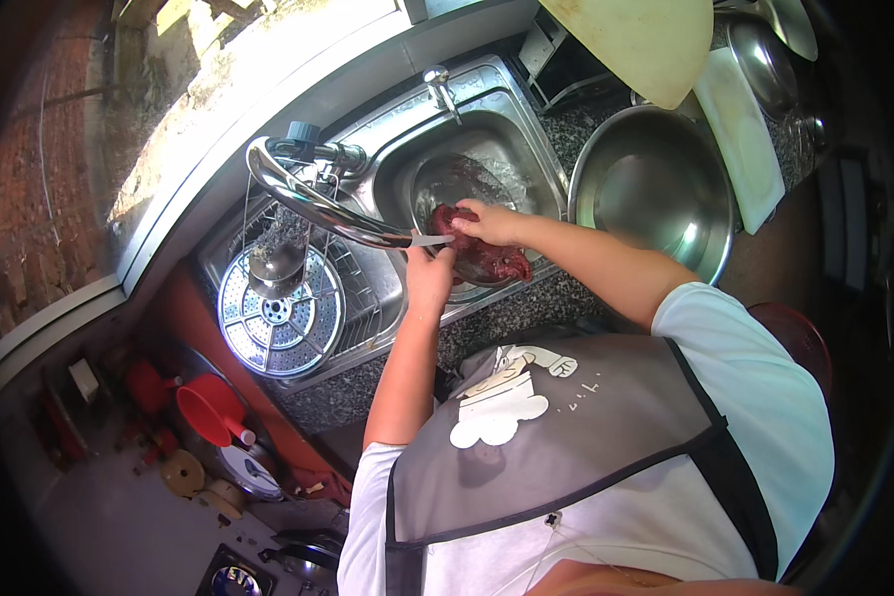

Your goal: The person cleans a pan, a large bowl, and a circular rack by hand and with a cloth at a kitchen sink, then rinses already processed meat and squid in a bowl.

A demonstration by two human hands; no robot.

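Observation:
A dark red piece of raw meat lies over the near side of a metal bowl in the stainless steel sink basin. My right hand grips the meat from above, fingers pressed into its far end. My left hand is at the bowl's left edge, thumb toward the meat and fingers curled; its grip is partly hidden. Just above it, a pale strip runs from the mouth of the curved chrome faucet toward the meat. Whether it is water or a blade, I cannot tell.
A large metal basin stands right of the sink, beside cutting boards. A second tap rises behind the sink. On the left drainboard, a perforated steamer plate leans near a wire rack. A red dipper is lower left.

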